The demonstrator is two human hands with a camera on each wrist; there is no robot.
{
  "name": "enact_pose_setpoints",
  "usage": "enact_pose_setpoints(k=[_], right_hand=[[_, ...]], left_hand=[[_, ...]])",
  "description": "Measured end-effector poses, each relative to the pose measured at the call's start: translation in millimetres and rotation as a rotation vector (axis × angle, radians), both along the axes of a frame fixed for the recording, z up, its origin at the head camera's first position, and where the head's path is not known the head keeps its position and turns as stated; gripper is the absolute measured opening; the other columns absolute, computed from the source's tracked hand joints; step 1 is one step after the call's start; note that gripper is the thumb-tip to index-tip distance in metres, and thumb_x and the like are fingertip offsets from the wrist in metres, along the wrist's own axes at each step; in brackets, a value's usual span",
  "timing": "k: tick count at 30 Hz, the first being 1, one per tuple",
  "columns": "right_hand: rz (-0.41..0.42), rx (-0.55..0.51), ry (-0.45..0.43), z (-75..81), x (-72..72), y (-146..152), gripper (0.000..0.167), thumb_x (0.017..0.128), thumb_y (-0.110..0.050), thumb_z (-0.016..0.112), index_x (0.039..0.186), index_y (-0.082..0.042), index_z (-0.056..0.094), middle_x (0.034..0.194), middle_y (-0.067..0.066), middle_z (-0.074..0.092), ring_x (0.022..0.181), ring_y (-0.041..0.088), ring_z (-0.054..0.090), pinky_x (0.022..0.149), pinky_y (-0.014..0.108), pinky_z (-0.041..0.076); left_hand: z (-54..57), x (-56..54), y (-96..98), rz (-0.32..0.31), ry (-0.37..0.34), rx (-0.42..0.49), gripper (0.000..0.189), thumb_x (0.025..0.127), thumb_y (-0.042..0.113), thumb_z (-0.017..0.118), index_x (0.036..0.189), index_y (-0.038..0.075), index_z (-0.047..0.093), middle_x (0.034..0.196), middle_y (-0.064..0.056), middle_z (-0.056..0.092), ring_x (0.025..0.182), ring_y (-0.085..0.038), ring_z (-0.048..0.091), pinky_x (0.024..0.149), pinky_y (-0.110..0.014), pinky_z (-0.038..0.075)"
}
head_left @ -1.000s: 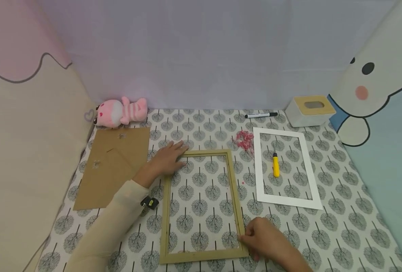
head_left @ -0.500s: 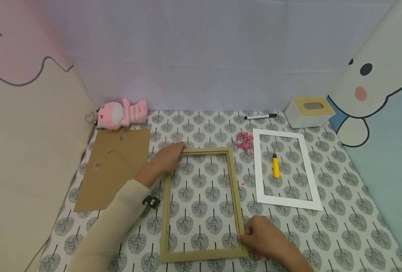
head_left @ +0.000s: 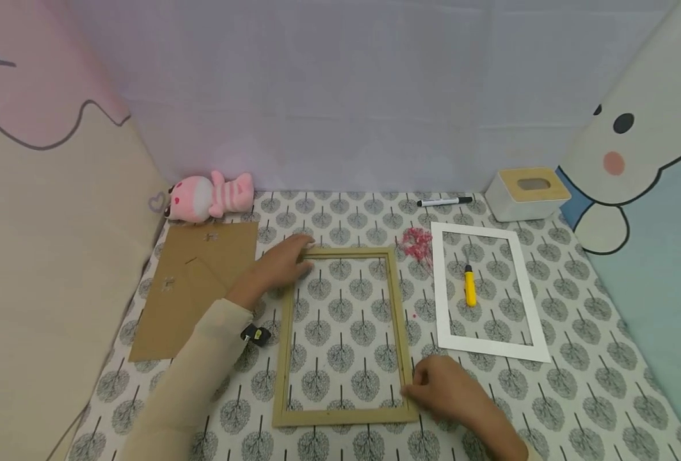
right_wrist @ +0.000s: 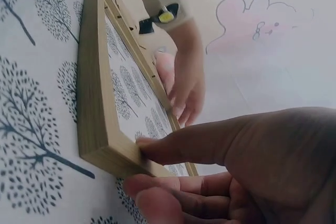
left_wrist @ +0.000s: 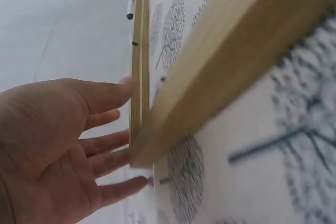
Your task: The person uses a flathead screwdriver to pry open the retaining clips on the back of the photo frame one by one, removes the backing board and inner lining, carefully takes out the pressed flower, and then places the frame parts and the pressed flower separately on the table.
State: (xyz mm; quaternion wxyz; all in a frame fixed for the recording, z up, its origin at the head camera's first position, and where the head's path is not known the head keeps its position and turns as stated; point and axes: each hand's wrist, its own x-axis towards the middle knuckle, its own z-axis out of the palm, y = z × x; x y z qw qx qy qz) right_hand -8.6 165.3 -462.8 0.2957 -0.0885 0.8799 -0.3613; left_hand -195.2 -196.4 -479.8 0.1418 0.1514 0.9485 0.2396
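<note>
An empty wooden picture frame point(head_left: 399, 320) lies on the patterned cloth, centred before me in the head view. At its far left corner is my left hand point(head_left: 283, 261). The left wrist view shows that hand's extended fingers point(left_wrist: 107, 145) right at the corner, with the thumb over the far bar. My right hand point(head_left: 447, 390) pinches the right bar close to the near right corner. In the right wrist view its thumb point(right_wrist: 178, 145) presses on the wood, with the fingers curled against the outer side.
Left of the frame lies a brown backing board point(head_left: 168, 320). To the right, a white mat point(head_left: 441, 288) surrounds a yellow craft knife point(head_left: 470, 287). Pink dried flowers point(head_left: 417, 242), a marker point(head_left: 445, 201), a tissue box point(head_left: 527, 195) and a pink plush toy point(head_left: 210, 197) stand or lie farther back.
The picture frame has shifted a little away from me, its near bar now farther off. Both hands have moved with it. The head view has tilted slightly up.
</note>
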Motion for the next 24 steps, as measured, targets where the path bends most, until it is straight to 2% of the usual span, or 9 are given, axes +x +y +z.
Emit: enact_pose_setpoints(k=[3,6,10,13,16,19,20,22,24], right_hand=[[-0.018,-0.003,0.021,-2.4,-5.0,5,0.030,0.086,-0.031,0.087,0.073,-0.014,0.065,0.064,-0.003,0.061,0.048,0.010,0.054,0.044,0.027,0.047],[-0.037,-0.037,-0.010,-4.0,-8.2,9,0.031,0.085,-0.029,0.088,0.079,-0.011,0.064,0.065,0.000,0.061,0.046,0.013,0.056,0.043,0.029,0.048],[-0.056,-0.040,-0.029,-5.8,-6.3,8,0.031,0.083,-0.027,0.088,0.079,-0.010,0.063,0.066,0.002,0.060,0.047,0.015,0.056,0.042,0.030,0.049],[-0.048,-0.013,0.005,-5.3,-4.9,6,0.031,0.082,-0.029,0.089,0.078,-0.012,0.063,0.067,0.001,0.059,0.050,0.013,0.055,0.044,0.028,0.049],[-0.042,0.043,0.103,-4.0,-7.7,7,0.029,0.082,-0.034,0.090,0.078,-0.017,0.067,0.067,-0.006,0.060,0.053,0.008,0.053,0.048,0.025,0.046],[-0.073,0.119,0.293,-2.3,-13.3,12,0.022,0.084,-0.040,0.087,0.085,-0.023,0.074,0.069,-0.014,0.063,0.058,0.004,0.053,0.053,0.022,0.045],[-0.087,0.135,0.366,-2.1,-15.9,14,0.021,0.086,-0.041,0.086,0.090,-0.022,0.077,0.071,-0.014,0.066,0.060,0.005,0.057,0.055,0.023,0.048],[-0.108,0.156,0.497,-0.9,-21.6,20,0.026,0.091,-0.040,0.082,0.105,-0.019,0.080,0.084,-0.009,0.075,0.075,0.012,0.069,0.067,0.030,0.058],[-0.109,0.166,0.587,-0.1,-29.0,28,0.040,0.094,-0.040,0.079,0.123,-0.013,0.076,0.109,0.003,0.079,0.104,0.025,0.074,0.087,0.045,0.063]], left_hand=[[-2.7,3.2,-7.4,-0.043,0.004,0.058,0.066,0.100,0.016,0.071,0.158,0.003,0.043,0.162,-0.020,0.047,0.151,-0.040,0.045,0.130,-0.055,0.033],[-6.5,6.6,-13.6,-0.077,0.023,0.092,0.064,0.100,0.011,0.068,0.158,0.000,0.042,0.161,-0.024,0.047,0.153,-0.044,0.042,0.131,-0.057,0.030],[-10.6,6.4,-15.7,-0.082,0.016,0.117,0.059,0.102,0.008,0.062,0.157,0.000,0.043,0.163,-0.024,0.046,0.156,-0.044,0.038,0.132,-0.057,0.028],[-11.0,3.5,-15.4,-0.060,0.015,0.116,0.054,0.104,0.009,0.060,0.155,0.000,0.046,0.160,-0.024,0.049,0.152,-0.043,0.044,0.130,-0.056,0.032],[-9.4,2.9,-16.2,-0.036,0.020,0.123,0.052,0.106,0.014,0.059,0.155,0.000,0.046,0.160,-0.025,0.049,0.151,-0.043,0.045,0.130,-0.057,0.032],[-6.5,5.3,-17.5,-0.035,0.034,0.131,0.057,0.107,0.022,0.060,0.157,0.000,0.043,0.163,-0.025,0.045,0.154,-0.043,0.040,0.131,-0.058,0.030],[-4.9,7.1,-17.8,-0.035,0.039,0.132,0.058,0.107,0.024,0.060,0.158,0.001,0.042,0.164,-0.024,0.043,0.155,-0.043,0.039,0.132,-0.058,0.029],[-0.7,11.9,-18.4,-0.038,0.054,0.126,0.061,0.108,0.029,0.059,0.159,0.003,0.040,0.166,-0.023,0.040,0.157,-0.042,0.035,0.132,-0.058,0.027],[5.1,17.9,-18.1,-0.037,0.079,0.108,0.062,0.110,0.035,0.057,0.161,0.004,0.038,0.168,-0.022,0.037,0.159,-0.042,0.030,0.132,-0.059,0.026]])
